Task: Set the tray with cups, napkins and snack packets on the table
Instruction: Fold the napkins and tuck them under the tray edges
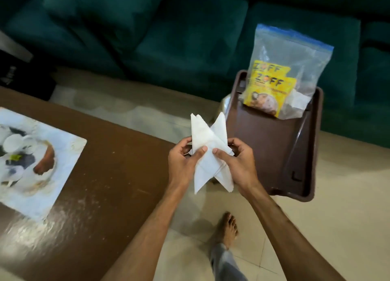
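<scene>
Two folded white napkins [207,152] cross each other in an X shape, held up over the floor at the table's right edge. My left hand [183,158] pinches them from the left, thumb on top. From the right, my right hand [236,159] pinches them the same way. A dark brown tray [274,154] stands to the right of my hands. At its far end leans a clear zip bag [291,69] holding yellow snack packets [268,90]. No cups are in view.
The brown wooden table [109,175] fills the left, with a printed placemat [31,164] on it. A dark green sofa [190,38] runs along the back. Beige tiled floor [337,217] and my bare foot [225,230] lie below.
</scene>
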`<state>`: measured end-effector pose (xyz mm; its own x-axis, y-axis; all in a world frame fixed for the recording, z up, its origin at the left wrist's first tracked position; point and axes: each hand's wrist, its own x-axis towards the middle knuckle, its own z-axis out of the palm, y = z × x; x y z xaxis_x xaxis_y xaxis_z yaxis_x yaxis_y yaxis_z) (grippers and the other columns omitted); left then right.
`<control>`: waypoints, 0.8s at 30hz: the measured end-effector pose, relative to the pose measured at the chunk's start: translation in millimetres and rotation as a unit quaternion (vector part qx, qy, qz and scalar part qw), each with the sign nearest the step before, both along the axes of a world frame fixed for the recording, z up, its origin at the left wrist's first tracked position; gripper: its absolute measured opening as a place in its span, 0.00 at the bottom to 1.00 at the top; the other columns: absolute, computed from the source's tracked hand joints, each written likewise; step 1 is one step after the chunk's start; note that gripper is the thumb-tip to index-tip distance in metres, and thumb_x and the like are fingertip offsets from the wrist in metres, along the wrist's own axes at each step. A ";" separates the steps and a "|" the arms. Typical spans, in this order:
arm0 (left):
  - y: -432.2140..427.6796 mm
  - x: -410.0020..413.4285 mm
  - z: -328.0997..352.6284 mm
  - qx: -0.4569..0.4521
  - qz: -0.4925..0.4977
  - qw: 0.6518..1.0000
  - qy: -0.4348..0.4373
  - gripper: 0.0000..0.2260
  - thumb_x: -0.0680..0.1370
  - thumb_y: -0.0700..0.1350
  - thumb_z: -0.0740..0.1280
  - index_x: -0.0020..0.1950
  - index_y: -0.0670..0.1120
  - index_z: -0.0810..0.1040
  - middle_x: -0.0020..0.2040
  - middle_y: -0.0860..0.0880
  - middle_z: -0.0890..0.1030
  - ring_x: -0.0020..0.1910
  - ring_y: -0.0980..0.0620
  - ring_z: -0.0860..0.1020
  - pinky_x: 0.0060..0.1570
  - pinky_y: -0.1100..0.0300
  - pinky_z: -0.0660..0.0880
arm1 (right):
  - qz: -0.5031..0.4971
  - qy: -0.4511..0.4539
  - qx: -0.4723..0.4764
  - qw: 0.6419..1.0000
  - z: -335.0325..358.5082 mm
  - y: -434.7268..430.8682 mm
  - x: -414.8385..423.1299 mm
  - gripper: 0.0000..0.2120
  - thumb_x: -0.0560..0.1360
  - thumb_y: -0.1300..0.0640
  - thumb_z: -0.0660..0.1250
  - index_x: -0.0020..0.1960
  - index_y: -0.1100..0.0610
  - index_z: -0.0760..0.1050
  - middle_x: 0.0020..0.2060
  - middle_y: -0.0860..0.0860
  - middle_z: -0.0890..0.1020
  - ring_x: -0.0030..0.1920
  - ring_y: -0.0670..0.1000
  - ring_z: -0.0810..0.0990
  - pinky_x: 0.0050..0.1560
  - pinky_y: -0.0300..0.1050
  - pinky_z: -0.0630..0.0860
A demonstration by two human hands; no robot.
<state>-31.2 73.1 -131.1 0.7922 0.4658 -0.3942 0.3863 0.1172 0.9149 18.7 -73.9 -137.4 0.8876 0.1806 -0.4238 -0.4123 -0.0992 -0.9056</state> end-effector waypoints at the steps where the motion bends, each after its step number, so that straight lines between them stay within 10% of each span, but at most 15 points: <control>1: 14.2 -15.9 8.2 -0.002 0.013 1.000 -0.010 0.12 0.73 0.42 0.78 0.55 0.47 0.83 0.50 0.49 0.87 0.49 0.48 0.86 0.43 0.58 0.82 | 0.006 0.001 0.016 1.000 9.2 15.3 -12.1 0.08 0.72 0.61 0.76 0.49 0.54 0.81 0.45 0.47 0.87 0.44 0.48 0.86 0.44 0.45 0.83; 24: 299.4 -394.9 41.3 -0.038 0.188 0.981 0.026 0.09 0.72 0.50 0.78 0.50 0.55 0.83 0.48 0.58 0.87 0.48 0.56 0.86 0.45 0.59 0.83 | 0.121 0.124 0.062 0.983 51.5 325.7 -346.3 0.06 0.74 0.54 0.75 0.50 0.53 0.83 0.50 0.51 0.87 0.47 0.52 0.86 0.41 0.46 0.81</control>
<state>-426.1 372.5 -89.8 0.5475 0.6891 -0.4749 0.3493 0.3275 0.8779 -327.7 251.8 -85.9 0.6842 0.4373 -0.5837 -0.6006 -0.1163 -0.7911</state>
